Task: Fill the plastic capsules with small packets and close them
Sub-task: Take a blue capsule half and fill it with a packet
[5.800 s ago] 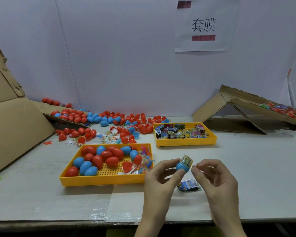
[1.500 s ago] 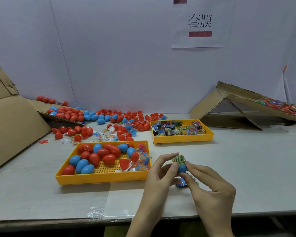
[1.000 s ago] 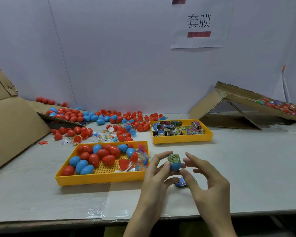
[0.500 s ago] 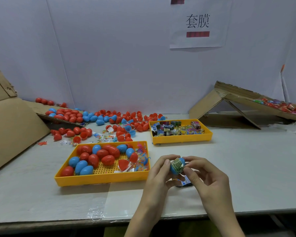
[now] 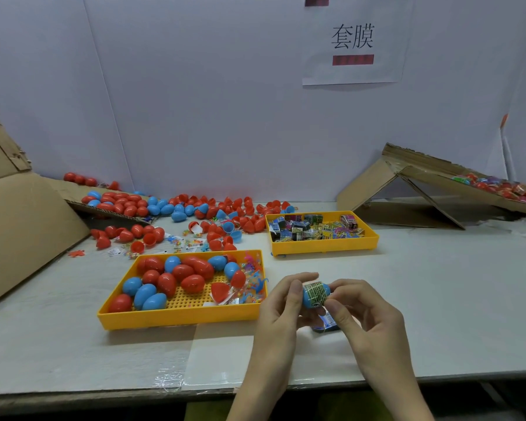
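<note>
Pinching one blue capsule [image 5: 315,294] at lower centre: left hand [image 5: 281,302] and right hand [image 5: 368,317] each have a grip clamped on it, above the tabletop [image 5: 438,299]. It looks closed, printed band round it. Near tray [image 5: 179,319] holds a dozen-odd finished capsules [image 5: 176,278]; packet tray [image 5: 322,247] and loose capsules [image 5: 128,205] behind suggest plenty left.

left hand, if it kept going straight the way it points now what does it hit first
The left hand, gripping the blue capsule, points away and slightly right. Past bare table, it would probably meet the yellow packet tray first; depth is unclear.
</note>
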### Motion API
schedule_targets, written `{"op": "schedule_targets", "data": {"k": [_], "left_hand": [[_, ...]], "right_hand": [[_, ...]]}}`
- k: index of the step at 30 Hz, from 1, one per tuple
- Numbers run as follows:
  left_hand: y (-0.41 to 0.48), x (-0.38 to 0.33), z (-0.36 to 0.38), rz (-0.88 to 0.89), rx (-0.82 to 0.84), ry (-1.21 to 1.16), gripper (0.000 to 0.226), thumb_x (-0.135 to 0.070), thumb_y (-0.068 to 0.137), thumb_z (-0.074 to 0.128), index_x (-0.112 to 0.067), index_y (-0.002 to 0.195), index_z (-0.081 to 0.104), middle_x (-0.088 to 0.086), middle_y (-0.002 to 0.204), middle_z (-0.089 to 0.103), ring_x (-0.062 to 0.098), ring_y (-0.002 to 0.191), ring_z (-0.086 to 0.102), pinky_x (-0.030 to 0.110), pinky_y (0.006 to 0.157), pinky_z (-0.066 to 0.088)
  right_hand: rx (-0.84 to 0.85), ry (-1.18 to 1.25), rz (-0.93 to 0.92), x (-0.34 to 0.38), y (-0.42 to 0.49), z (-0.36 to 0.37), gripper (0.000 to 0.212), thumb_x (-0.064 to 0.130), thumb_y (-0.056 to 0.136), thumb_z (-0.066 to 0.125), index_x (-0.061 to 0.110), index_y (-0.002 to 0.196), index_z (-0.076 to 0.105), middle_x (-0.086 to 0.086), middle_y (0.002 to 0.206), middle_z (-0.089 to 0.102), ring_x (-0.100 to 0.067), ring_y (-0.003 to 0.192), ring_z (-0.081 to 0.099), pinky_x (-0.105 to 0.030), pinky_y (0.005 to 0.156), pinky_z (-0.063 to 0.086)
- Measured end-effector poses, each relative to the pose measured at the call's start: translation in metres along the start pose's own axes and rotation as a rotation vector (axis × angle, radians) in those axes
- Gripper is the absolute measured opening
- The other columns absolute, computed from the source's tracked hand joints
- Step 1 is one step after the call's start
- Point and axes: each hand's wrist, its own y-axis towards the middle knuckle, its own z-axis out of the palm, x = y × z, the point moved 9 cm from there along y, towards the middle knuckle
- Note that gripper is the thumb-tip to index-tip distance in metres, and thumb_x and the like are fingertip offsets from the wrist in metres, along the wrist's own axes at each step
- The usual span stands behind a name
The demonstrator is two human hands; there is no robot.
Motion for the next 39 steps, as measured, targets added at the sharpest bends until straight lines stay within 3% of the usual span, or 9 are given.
{"op": "schedule_targets", "data": {"k": [3,7,11,18,21,26,30,34,39], "left_hand": [[0.000,-0.002,-0.002,0.029,-0.013,0.024,0.028,-0.038,0.094,0.050,-0.026,0.093,0.076,0.009,0.093,0.074,0.019,0.076,0.070,0.027,0.064,0.057],[0.000,0.000,-0.003,0.039,-0.019,0.069,0.032,-0.039,0.093,0.050,-0.016,0.095,0.073,0.012,0.093,0.073,0.022,0.077,0.071,0.029,0.065,0.058],[0.001,0.003,-0.004,0.041,-0.021,0.110,0.034,-0.038,0.095,0.049,-0.010,0.096,0.068,0.010,0.091,0.073,0.023,0.077,0.071,0.031,0.066,0.059],[0.000,0.002,-0.005,0.045,-0.030,0.117,0.030,-0.037,0.098,0.047,-0.019,0.086,0.066,0.007,0.077,0.071,0.018,0.064,0.066,0.031,0.061,0.057],[0.001,0.002,-0.004,0.029,-0.022,0.089,0.032,-0.037,0.096,0.045,-0.022,0.085,0.072,0.006,0.077,0.070,0.017,0.065,0.067,0.028,0.060,0.056],[0.001,0.002,-0.001,0.041,0.005,0.095,0.027,-0.038,0.095,0.049,-0.024,0.091,0.071,0.005,0.081,0.069,0.018,0.065,0.068,0.029,0.060,0.057],[0.001,0.004,-0.004,0.028,-0.007,0.077,0.023,-0.042,0.093,0.051,-0.026,0.090,0.066,0.005,0.081,0.071,0.019,0.063,0.067,0.036,0.065,0.059],[0.001,0.003,-0.001,0.035,0.020,0.094,0.023,-0.041,0.095,0.050,-0.028,0.088,0.067,0.005,0.084,0.071,0.017,0.063,0.067,0.033,0.062,0.058],[0.002,0.001,0.000,0.045,0.033,0.083,0.024,-0.041,0.099,0.050,-0.025,0.093,0.068,0.006,0.083,0.070,0.019,0.062,0.064,0.034,0.063,0.056]], "right_hand": [[0.004,0.006,-0.024,0.001,0.000,0.000,0.010,0.025,0.079,0.070,0.035,0.082,0.072,0.008,0.097,0.068,-0.017,0.094,0.069,-0.026,0.079,0.058],[0.011,0.002,-0.016,-0.001,0.000,0.000,0.006,0.030,0.078,0.070,0.034,0.081,0.073,0.008,0.097,0.067,-0.018,0.096,0.068,-0.030,0.080,0.059],[0.018,-0.018,-0.011,-0.002,0.000,0.001,0.007,0.029,0.079,0.068,0.031,0.084,0.072,0.010,0.098,0.066,-0.015,0.096,0.067,-0.025,0.078,0.058],[0.032,0.018,0.016,-0.001,0.001,0.002,0.004,0.026,0.078,0.069,0.028,0.081,0.071,0.010,0.093,0.067,-0.012,0.092,0.068,-0.017,0.075,0.055],[-0.008,0.026,0.046,-0.005,0.000,-0.002,0.004,0.026,0.079,0.068,0.023,0.081,0.070,0.006,0.084,0.070,-0.009,0.081,0.070,-0.015,0.068,0.054],[-0.004,0.070,0.089,-0.006,0.000,-0.003,0.019,0.030,0.081,0.064,0.020,0.096,0.068,0.010,0.093,0.072,-0.011,0.084,0.071,-0.018,0.067,0.056],[0.034,0.064,0.133,-0.010,0.000,0.002,0.030,0.031,0.074,0.073,0.024,0.103,0.070,0.005,0.095,0.075,-0.018,0.084,0.073,-0.027,0.072,0.059],[0.065,0.058,0.135,-0.010,0.000,0.004,0.031,0.033,0.076,0.072,0.031,0.106,0.072,0.009,0.101,0.075,-0.016,0.090,0.073,-0.030,0.076,0.060],[0.058,0.068,0.085,-0.003,0.000,0.003,0.028,0.031,0.076,0.071,0.045,0.101,0.073,0.011,0.100,0.076,-0.011,0.093,0.072,-0.019,0.077,0.057]]}}
